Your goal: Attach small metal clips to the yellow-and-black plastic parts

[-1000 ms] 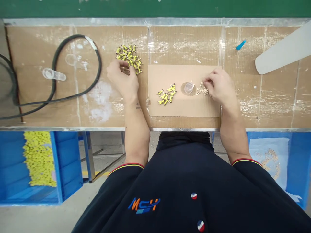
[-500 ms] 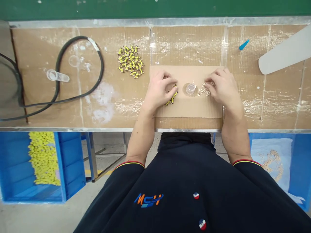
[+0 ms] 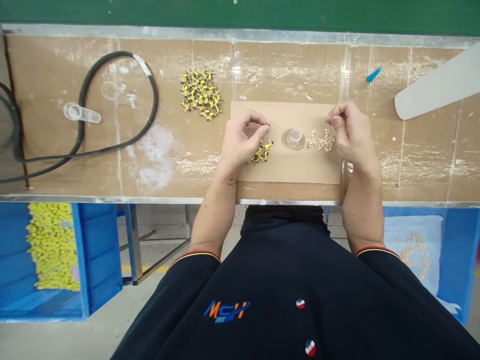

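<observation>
My left hand point(image 3: 242, 140) is in a pinch above a small pile of yellow-and-black parts point(image 3: 260, 154). A tiny bit shows at its fingertips, too small to name. My right hand point(image 3: 350, 130) has thumb and forefinger pressed together, just right of a scatter of small pale bent pieces point(image 3: 321, 140). What its fingertips hold, if anything, is hidden. Between the hands a small clear plastic cup point(image 3: 293, 137) stands on a cardboard sheet point(image 3: 288, 170).
A larger heap of yellow-and-black parts point(image 3: 201, 94) lies further left. Beyond it are a black cable loop point(image 3: 154, 100) and a clear tube point(image 3: 90, 115). At right are a blue tapered piece point(image 3: 374, 75) and a white board-like shape point(image 3: 435, 85). Blue bins point(image 3: 99, 250) stand below the table edge.
My right hand has drawn up and right off the pale pieces, its fingers closing to a pinch. My left fingertips have lifted from the yellow-and-black pile and come together.
</observation>
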Demonstrator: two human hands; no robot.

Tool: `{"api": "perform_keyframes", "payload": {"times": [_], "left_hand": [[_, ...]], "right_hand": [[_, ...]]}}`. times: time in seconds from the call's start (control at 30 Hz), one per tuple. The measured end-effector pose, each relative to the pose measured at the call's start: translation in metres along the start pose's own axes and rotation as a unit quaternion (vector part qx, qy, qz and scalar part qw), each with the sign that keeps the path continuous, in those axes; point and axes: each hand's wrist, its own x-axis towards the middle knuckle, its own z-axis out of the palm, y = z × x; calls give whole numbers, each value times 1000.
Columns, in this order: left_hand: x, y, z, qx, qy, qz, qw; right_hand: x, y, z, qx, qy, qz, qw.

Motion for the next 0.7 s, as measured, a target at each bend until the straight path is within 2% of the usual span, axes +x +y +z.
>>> {"api": "perform_keyframes", "payload": {"times": [0.1, 0.17, 0.4, 0.57, 0.7], "left_hand": [[-3, 4, 6, -25, 47, 28, 998], [-8, 10, 13, -45, 49, 36, 997], [-20, 42, 33, -84, -26, 98, 991], [-19, 44, 37, -38, -31, 106, 993], [-19, 44, 35, -13, -32, 116, 993]], "right_hand": [[-1, -9, 4, 101, 44, 2, 994], [-2, -17, 9, 155, 58, -2, 986], [-10, -48, 21, 262, 36, -27, 964], [-14, -52, 28, 282, -4, 7, 959], [-14, -54, 29, 260, -6, 14, 965]]}}
